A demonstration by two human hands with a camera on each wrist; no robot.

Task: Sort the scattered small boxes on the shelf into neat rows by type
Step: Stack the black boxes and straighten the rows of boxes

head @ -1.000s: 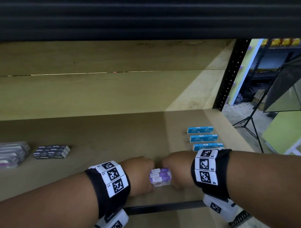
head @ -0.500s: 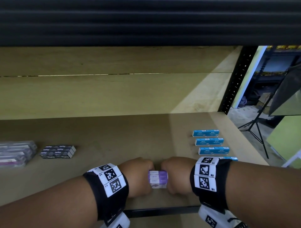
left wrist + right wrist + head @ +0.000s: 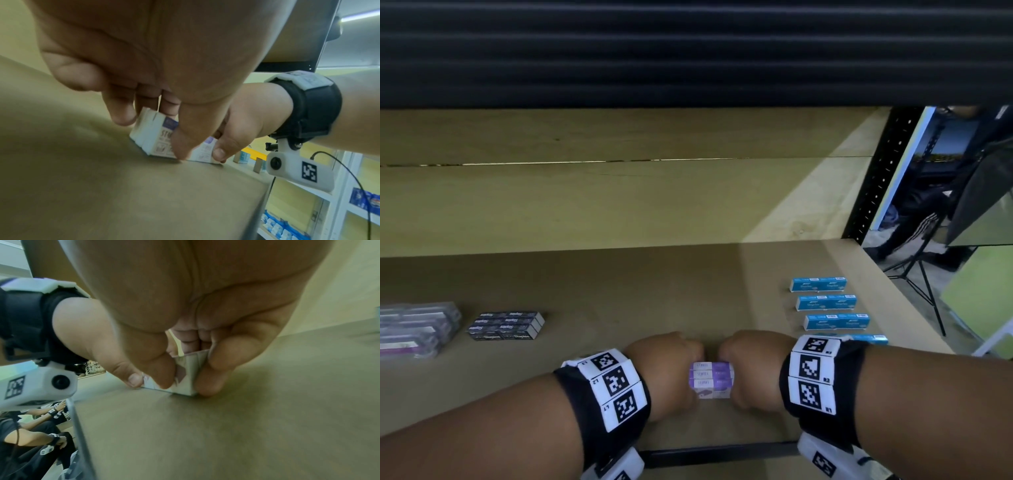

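Hands squeeze a small stack of purple-and-white cardboard boxes [image 3: 711,379] near the brown shelf's [image 3: 585,281] front edge: left hand [image 3: 666,371] and right hand [image 3: 751,366] each grip one end.

Head overhead; wrists close, facing inward

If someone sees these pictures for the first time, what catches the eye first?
Both hands, the left hand and the right hand, squeeze a small block of purple boxes at the shelf's front edge. To the right, blue boxes lie in a neat column; to the left sit dark boxes.
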